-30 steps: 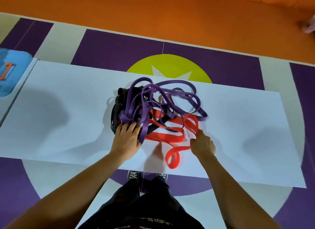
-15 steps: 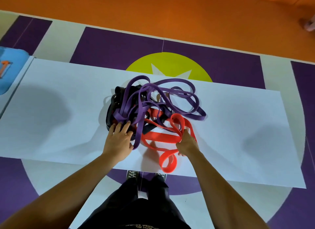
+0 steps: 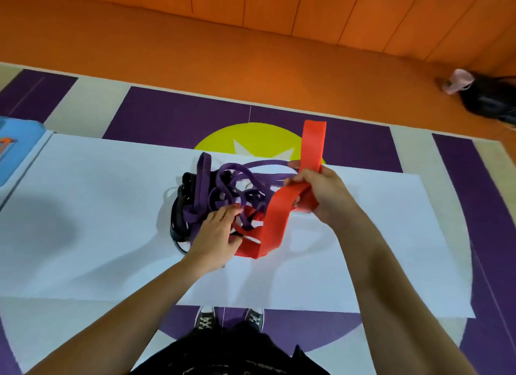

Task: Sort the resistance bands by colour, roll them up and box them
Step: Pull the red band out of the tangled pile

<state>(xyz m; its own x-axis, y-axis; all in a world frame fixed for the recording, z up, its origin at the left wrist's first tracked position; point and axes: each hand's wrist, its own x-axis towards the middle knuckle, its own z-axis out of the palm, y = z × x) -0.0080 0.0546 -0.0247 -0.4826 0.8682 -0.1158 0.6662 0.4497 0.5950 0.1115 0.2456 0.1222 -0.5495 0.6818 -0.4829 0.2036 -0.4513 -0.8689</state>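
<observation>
Right hand (image 3: 326, 195) has risen from the white sheet (image 3: 97, 207) and now grips the red band (image 3: 275, 221) in a fold. One end stands upright; the rest trails into the tangle. Left hand (image 3: 216, 232) presses near-straight fingers on the purple bands (image 3: 203, 184), black bands (image 3: 181, 201) beside. We judge red is separating first. We find no readable writing; the blue object (image 3: 19, 151) bears an illegible orange mark.

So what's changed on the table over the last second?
The right hand has gripped the red band and lifted it up out of the pile; a loop now sticks up above the hand. The left hand still presses on the tangle. The purple bands and black bands remain heaped on the white table.
</observation>
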